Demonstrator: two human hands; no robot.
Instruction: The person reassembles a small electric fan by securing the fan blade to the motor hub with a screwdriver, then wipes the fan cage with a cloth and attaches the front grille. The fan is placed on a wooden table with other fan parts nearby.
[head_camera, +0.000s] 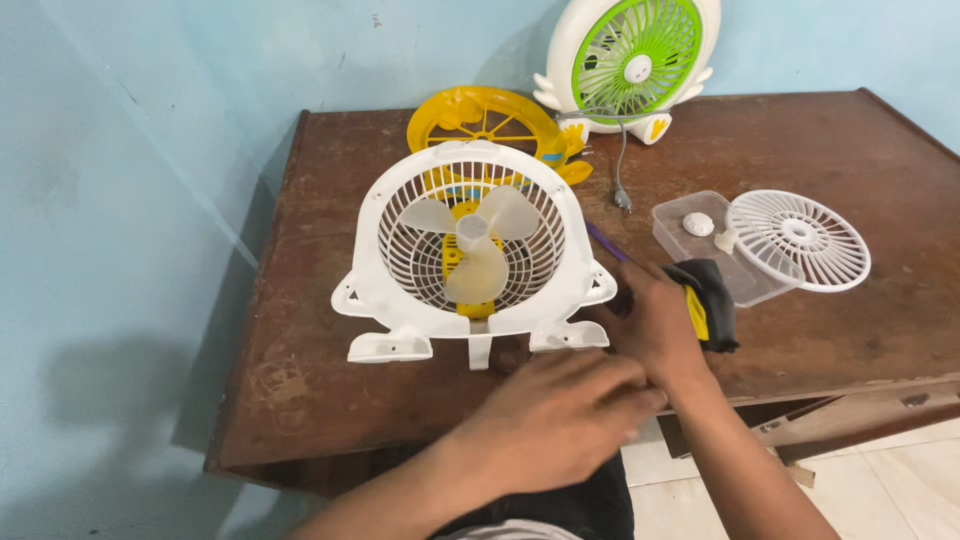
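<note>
A white fan housing (372, 262) with pale translucent blades (474, 245) stands upright on the brown wooden table (330, 380), a yellow motor part showing behind its grille. My right hand (655, 322) lies on the table just right of the housing's foot, against a black and yellow object (712, 300). Its fingers curl over something dark, and what they grip is hidden. My left hand (560, 410) is blurred at the table's front edge, fingers together and touching my right wrist. Its palm is hidden.
A loose white round grille (800, 240) leans on a clear plastic tray (690, 250) holding a small white cap. A yellow fan shell (470, 115) and a white-and-green fan (635, 55) with a grey cable stand at the back. A thin purple rod (605, 243) lies near the tray.
</note>
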